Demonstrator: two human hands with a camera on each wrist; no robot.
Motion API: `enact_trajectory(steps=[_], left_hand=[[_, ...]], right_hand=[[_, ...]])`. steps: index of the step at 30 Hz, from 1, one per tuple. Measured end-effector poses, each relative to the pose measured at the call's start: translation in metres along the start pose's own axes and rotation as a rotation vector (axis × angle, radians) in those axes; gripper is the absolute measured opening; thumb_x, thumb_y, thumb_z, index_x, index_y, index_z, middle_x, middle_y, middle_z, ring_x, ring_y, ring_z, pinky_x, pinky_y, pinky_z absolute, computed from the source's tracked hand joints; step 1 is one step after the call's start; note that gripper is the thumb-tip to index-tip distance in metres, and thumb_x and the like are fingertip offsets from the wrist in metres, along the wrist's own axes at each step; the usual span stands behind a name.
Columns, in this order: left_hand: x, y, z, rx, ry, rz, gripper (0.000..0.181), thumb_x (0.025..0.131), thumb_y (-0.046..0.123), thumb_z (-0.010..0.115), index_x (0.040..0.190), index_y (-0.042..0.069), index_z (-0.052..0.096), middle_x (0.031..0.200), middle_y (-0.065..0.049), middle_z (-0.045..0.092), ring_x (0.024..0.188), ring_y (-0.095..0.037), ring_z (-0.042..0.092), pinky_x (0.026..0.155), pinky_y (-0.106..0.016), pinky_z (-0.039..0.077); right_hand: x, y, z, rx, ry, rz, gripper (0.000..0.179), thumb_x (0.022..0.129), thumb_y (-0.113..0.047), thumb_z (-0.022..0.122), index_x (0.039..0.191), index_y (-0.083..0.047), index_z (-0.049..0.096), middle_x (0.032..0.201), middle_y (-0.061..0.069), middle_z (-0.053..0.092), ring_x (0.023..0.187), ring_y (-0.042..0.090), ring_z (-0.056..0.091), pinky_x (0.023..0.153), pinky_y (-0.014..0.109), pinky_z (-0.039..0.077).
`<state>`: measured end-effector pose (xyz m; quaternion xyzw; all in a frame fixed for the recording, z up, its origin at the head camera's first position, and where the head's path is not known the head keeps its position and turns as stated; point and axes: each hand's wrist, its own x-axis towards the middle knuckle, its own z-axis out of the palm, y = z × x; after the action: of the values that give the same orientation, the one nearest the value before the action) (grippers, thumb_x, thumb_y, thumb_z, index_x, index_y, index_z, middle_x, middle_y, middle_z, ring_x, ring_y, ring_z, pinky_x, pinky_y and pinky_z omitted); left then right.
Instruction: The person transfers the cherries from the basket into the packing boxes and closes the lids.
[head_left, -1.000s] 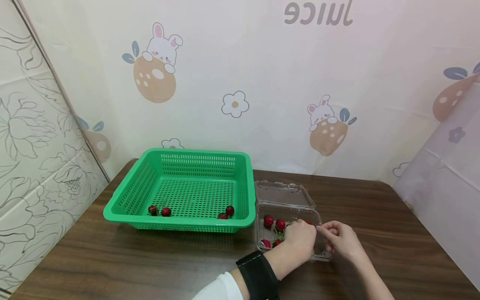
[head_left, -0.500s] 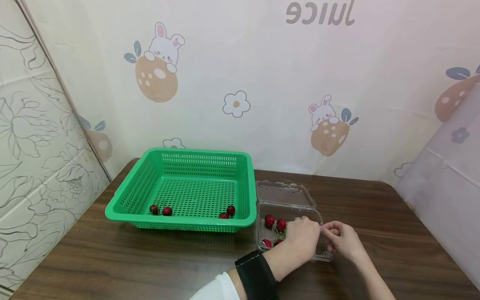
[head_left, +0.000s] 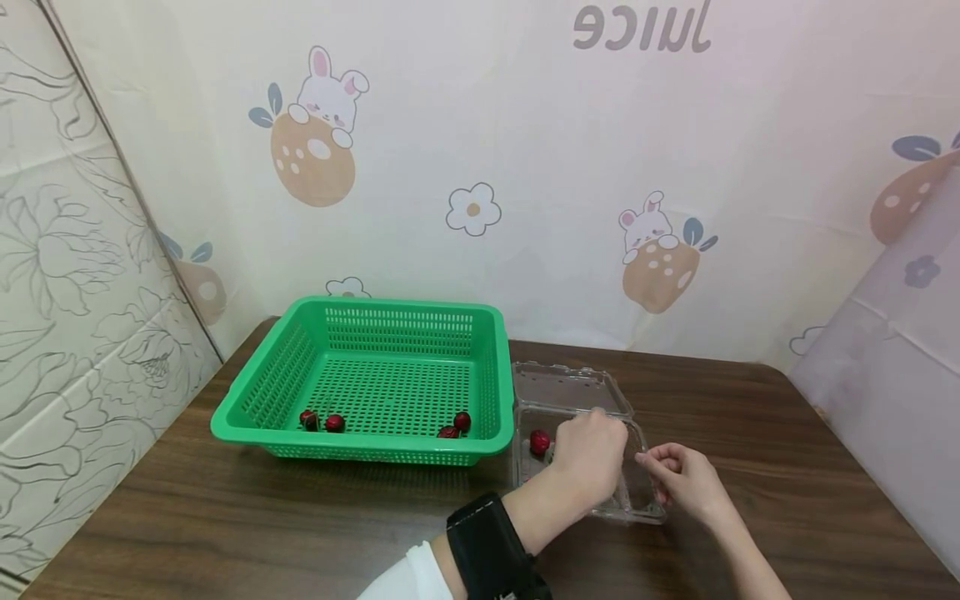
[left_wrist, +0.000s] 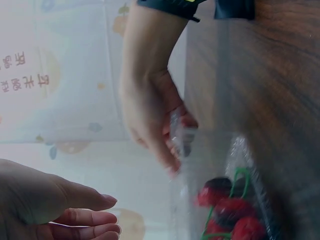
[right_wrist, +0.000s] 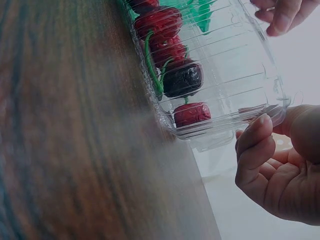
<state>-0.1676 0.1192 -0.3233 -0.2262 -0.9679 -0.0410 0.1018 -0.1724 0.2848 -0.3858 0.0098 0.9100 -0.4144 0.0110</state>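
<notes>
A clear plastic clamshell box (head_left: 643,503) lies on the table with its lid (head_left: 566,388) folded back. My left hand (head_left: 588,454) is over the box and hides part of it. The left wrist view shows its thumb and fingers loosely bent, with nothing between them. My right hand (head_left: 682,479) pinches the box's right rim; in the right wrist view its thumb and fingertips (right_wrist: 260,127) meet at the corner. Several dark red cherries with green stems lie inside, including one cherry (head_left: 539,442) left of my left hand and a black-red cherry (right_wrist: 183,79) near the box wall.
A green perforated basket (head_left: 405,448) stands left of the box, close beside it. It holds several cherries, among them one cherry (head_left: 334,423) at front left and another (head_left: 462,422) at front right. A printed curtain (head_left: 540,208) hangs behind the wooden table (head_left: 300,533).
My left hand has risen from inside the box and shifted up and to the left, now covering some cherries seen before. My right hand keeps its pinch on the rim.
</notes>
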Motion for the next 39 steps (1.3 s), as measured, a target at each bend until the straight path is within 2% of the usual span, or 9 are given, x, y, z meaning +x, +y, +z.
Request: enact_trajectory(steps=[5,11,15,22,29,34,39], left_hand=[[-0.002,-0.013,-0.008,-0.036,0.06,-0.007,0.01,0.076,0.028,0.07,0.08,0.019,0.068,0.072,0.004,0.055,0.064,-0.007,0.053,0.048,-0.023,0.046],[-0.005,-0.032,-0.016,-0.085,0.152,-0.005,0.013,0.082,0.026,0.063,0.077,0.014,0.066,0.071,0.004,0.055,0.061,-0.006,0.053,0.044,-0.019,0.042],[-0.007,-0.045,-0.019,-0.128,0.185,-0.027,0.013,0.083,0.023,0.061,0.079,0.012,0.065,0.073,0.002,0.055,0.062,-0.007,0.054,0.043,-0.019,0.04],[-0.012,-0.07,-0.024,-0.227,0.189,-0.091,0.019,0.084,0.026,0.062,0.089,0.008,0.065,0.083,-0.002,0.059,0.071,-0.012,0.058,0.052,-0.021,0.046],[-0.016,-0.097,-0.028,-0.281,0.213,-0.123,0.016,0.083,0.023,0.064,0.085,0.007,0.064,0.079,-0.002,0.058,0.069,-0.014,0.057,0.051,-0.022,0.044],[-0.02,-0.114,-0.028,-0.314,0.187,-0.155,0.016,0.083,0.02,0.064,0.088,0.005,0.064,0.084,-0.005,0.059,0.073,-0.017,0.058,0.053,-0.025,0.045],[-0.023,-0.129,-0.023,-0.306,0.154,-0.184,0.013,0.082,0.018,0.064,0.082,0.005,0.061,0.077,-0.004,0.056,0.069,-0.017,0.055,0.051,-0.026,0.044]], right_hand=[[0.001,0.0,-0.001,0.005,-0.009,0.014,0.031,0.087,-0.024,0.057,0.092,0.006,0.053,0.052,0.003,0.049,0.042,0.012,0.046,0.042,0.025,0.04],[0.002,0.0,0.0,0.014,-0.001,0.025,0.03,0.087,-0.023,0.057,0.092,0.006,0.053,0.052,0.003,0.049,0.042,0.012,0.046,0.042,0.026,0.041],[0.001,0.0,0.0,0.016,0.0,0.026,0.03,0.087,-0.024,0.057,0.092,0.006,0.053,0.053,0.003,0.049,0.042,0.012,0.046,0.041,0.026,0.041],[0.001,-0.001,-0.001,0.016,-0.006,0.033,0.031,0.087,-0.025,0.057,0.093,0.006,0.053,0.053,0.003,0.049,0.043,0.012,0.046,0.042,0.026,0.041],[0.002,-0.001,-0.001,0.021,-0.007,0.03,0.033,0.087,-0.026,0.058,0.092,0.006,0.053,0.053,0.003,0.049,0.043,0.012,0.045,0.042,0.026,0.04],[0.002,-0.001,-0.001,0.025,-0.008,0.027,0.032,0.087,-0.025,0.057,0.093,0.006,0.053,0.053,0.003,0.049,0.042,0.012,0.045,0.041,0.025,0.04],[0.002,-0.001,0.0,0.025,-0.006,0.03,0.03,0.087,-0.023,0.057,0.093,0.006,0.052,0.054,0.003,0.05,0.043,0.012,0.046,0.041,0.025,0.04]])
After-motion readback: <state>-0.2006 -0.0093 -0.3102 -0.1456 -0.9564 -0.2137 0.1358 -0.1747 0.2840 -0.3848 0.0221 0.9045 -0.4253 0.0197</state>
